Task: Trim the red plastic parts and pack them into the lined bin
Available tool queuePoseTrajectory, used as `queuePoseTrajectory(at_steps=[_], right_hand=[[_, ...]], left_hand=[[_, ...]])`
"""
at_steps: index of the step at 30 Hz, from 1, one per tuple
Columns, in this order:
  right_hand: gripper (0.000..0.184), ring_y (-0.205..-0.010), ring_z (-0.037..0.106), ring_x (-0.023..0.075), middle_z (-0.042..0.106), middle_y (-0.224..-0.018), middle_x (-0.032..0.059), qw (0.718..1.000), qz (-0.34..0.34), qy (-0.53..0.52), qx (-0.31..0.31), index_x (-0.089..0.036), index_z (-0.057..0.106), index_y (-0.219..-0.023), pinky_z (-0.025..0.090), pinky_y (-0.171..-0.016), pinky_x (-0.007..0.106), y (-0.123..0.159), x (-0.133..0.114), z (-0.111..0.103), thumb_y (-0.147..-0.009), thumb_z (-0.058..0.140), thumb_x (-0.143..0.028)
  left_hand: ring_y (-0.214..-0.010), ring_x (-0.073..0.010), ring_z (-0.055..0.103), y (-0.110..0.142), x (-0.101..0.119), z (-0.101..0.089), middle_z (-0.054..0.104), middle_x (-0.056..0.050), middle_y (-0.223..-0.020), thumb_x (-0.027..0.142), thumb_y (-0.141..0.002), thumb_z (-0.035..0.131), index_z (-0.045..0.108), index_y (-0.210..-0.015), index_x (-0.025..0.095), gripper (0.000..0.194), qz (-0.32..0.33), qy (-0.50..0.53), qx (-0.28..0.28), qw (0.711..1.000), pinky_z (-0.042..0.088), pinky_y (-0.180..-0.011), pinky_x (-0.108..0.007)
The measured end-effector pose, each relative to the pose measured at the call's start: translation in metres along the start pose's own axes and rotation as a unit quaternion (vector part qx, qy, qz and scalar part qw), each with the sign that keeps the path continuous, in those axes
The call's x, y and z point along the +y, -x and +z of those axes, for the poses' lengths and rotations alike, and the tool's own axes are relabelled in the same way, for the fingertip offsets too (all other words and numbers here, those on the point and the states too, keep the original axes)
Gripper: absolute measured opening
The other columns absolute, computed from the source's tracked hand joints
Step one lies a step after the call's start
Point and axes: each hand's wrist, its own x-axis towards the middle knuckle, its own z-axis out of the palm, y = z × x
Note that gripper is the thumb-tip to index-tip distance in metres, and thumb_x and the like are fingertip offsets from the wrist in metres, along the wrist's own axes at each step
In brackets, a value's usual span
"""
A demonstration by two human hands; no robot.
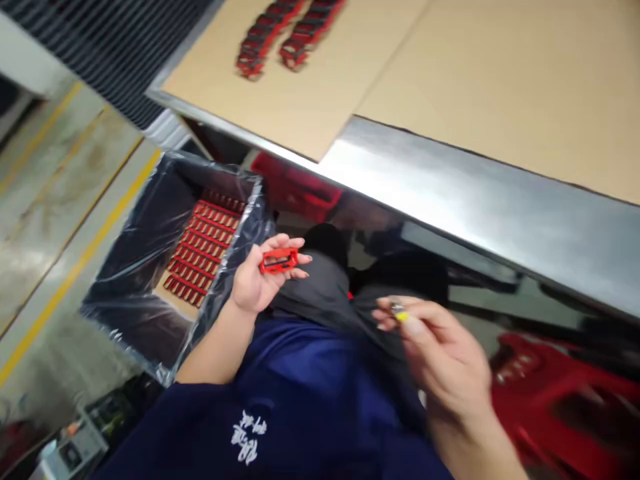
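Note:
A small red plastic frame with an open middle rests on the palm and fingers of my left hand, which is turned upward over my lap. My right hand is closed in a pinch at the right. Between its thumb and fingers sits a small piece with a yellow part and a metallic end; its kind is too blurred to tell. The two hands are well apart.
At the left stands a bin lined with dark plastic, holding rows of red frames on cardboard. Ahead is a metal-edged table with cardboard sheets and two rows of red-and-black parts. A red plastic object is at the right.

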Motion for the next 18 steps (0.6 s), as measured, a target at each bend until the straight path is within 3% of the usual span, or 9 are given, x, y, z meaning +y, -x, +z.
queuePoseTrajectory(at_steps=[3, 8, 11, 13, 16, 18], right_hand=[[0.021, -0.073, 0.074, 0.0183, 0.077, -0.098, 0.0093, 0.990, 0.101, -0.094, 0.014, -0.021, 0.070, -0.088, 0.064, -0.064, 0.029, 0.014, -0.002, 0.009, -0.097, 0.068, -0.040], [0.026, -0.062, 0.067, 0.0131, 0.076, -0.083, 0.0057, 0.981, 0.149, -0.123, 0.008, -0.019, 0.069, -0.081, 0.058, -0.054, 0.023, 0.024, -0.012, 0.002, -0.089, 0.077, -0.042], [0.012, -0.065, 0.070, 0.0138, 0.079, -0.089, 0.0061, 0.992, 0.110, -0.054, -0.018, -0.020, 0.073, -0.083, 0.058, -0.056, 0.023, 0.033, -0.017, -0.005, -0.088, 0.078, -0.029], [0.003, -0.067, 0.072, 0.0143, 0.079, -0.091, 0.0059, 0.998, 0.057, 0.017, -0.032, -0.021, 0.076, -0.085, 0.059, -0.058, 0.023, 0.036, -0.019, -0.005, -0.088, 0.075, -0.021], [0.008, -0.076, 0.075, 0.0158, 0.078, -0.092, 0.0045, 0.995, -0.021, 0.085, -0.038, -0.023, 0.078, -0.091, 0.062, -0.068, 0.025, 0.039, -0.020, -0.002, -0.087, 0.076, -0.017], [0.011, -0.079, 0.075, 0.0158, 0.077, -0.091, 0.0040, 0.995, -0.034, 0.085, -0.048, -0.024, 0.079, -0.095, 0.063, -0.070, 0.025, 0.042, -0.019, -0.001, -0.087, 0.077, -0.017]], left_hand=[[-0.116, -0.0278, 0.071, 0.004, -0.036, 0.037, 0.065, -0.011, -0.137, 0.068, -0.090, 0.060, 0.066, -0.120, 0.024, 0.053, 0.033, -0.032, -0.111, 0.993, 0.063, -0.094, -0.045], [-0.117, -0.0264, 0.072, 0.018, -0.062, 0.054, 0.064, -0.007, -0.136, 0.062, -0.068, 0.085, 0.065, -0.115, 0.029, 0.060, 0.037, -0.046, -0.188, 0.980, 0.062, -0.100, -0.040], [-0.127, -0.0251, 0.067, 0.025, -0.066, 0.053, 0.063, -0.007, -0.139, 0.052, -0.066, 0.090, 0.063, -0.121, 0.031, 0.064, 0.048, -0.075, -0.216, 0.972, 0.058, -0.107, -0.036], [-0.130, -0.0266, 0.065, 0.028, -0.067, 0.051, 0.062, -0.009, -0.139, 0.047, -0.065, 0.092, 0.061, -0.127, 0.030, 0.070, 0.089, -0.118, -0.239, 0.960, 0.057, -0.108, -0.038], [-0.123, -0.0294, 0.069, 0.029, -0.066, 0.050, 0.063, -0.013, -0.138, 0.048, -0.058, 0.094, 0.058, -0.135, 0.029, 0.087, 0.188, -0.221, -0.287, 0.913, 0.061, -0.102, -0.044], [-0.117, -0.0295, 0.071, 0.028, -0.066, 0.051, 0.065, -0.015, -0.136, 0.052, -0.054, 0.094, 0.054, -0.139, 0.029, 0.096, 0.236, -0.275, -0.309, 0.879, 0.064, -0.097, -0.046]])
